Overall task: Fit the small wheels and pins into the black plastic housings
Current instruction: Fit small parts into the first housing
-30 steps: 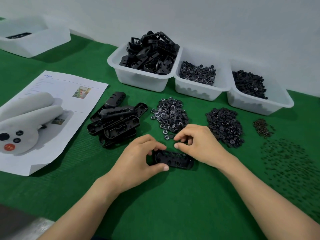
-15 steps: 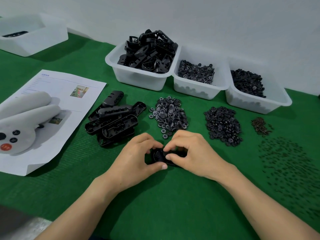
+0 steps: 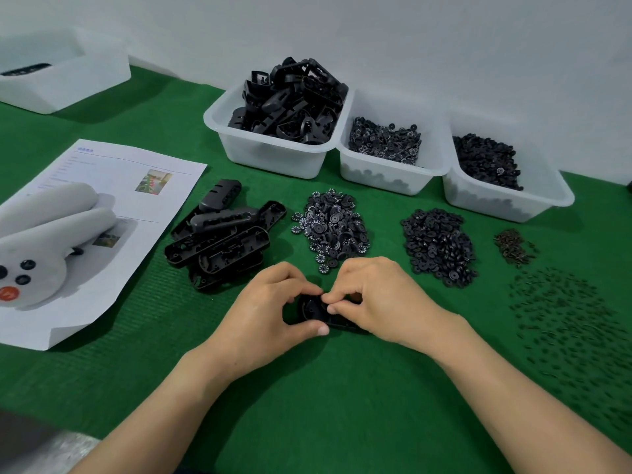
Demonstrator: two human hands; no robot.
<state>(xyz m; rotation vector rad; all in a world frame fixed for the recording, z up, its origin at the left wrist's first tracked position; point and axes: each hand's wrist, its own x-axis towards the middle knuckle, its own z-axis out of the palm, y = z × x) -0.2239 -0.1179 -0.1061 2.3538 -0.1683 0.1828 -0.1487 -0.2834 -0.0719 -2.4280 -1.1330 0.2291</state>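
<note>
A black plastic housing [image 3: 316, 311] lies on the green mat in front of me, mostly covered by both hands. My left hand [image 3: 270, 309] grips its left end between thumb and fingers. My right hand [image 3: 379, 299] covers the right end, its thumb and forefinger pinched over the housing's inside; whether a small part is in the pinch is hidden. Behind lie a stack of empty housings [image 3: 222, 241], a heap of toothed wheels [image 3: 331, 227], a heap of plain black wheels [image 3: 439, 246], a small pile of brown pins [image 3: 514, 246] and scattered dark pins [image 3: 567, 323].
Three white bins stand at the back: housings [image 3: 273, 155], toothed wheels [image 3: 386, 172], black wheels [image 3: 506, 203]. A fourth bin [image 3: 61, 83] is at the far left. A printed sheet [image 3: 113, 200] with grey controllers [image 3: 48, 234] on it lies to the left.
My right hand has moved left from the wheel heap onto the housing and now pinches over its inside. My left hand has kept its grip on the left end.
</note>
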